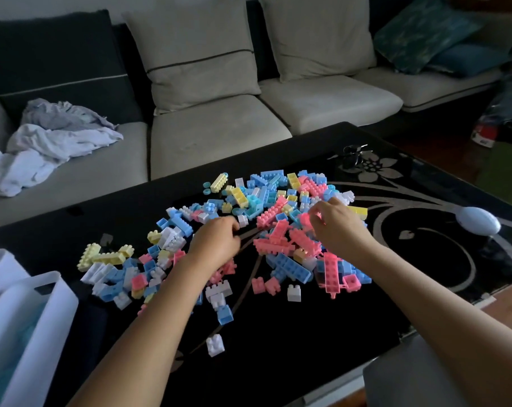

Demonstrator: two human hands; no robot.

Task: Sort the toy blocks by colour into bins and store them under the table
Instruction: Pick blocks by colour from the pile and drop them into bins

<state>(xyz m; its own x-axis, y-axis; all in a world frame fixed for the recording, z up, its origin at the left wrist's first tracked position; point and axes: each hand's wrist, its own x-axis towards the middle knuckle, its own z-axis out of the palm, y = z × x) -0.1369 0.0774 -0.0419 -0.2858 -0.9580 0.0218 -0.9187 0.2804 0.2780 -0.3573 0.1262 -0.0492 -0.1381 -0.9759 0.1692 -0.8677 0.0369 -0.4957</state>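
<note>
Plainly, from the head view, pastel toy blocks lie scattered in a loose pile across the black glass coffee table. The left hand sits knuckles-up in the pile with its fingers curled under; I cannot tell whether it holds anything. The right hand curls its fingertips onto the pink blocks, but its grip is unclear. 2 white bins stand at the table's left edge.

Single head view, looking forward and down from close above the black table, sofa straight ahead beyond it.
</note>
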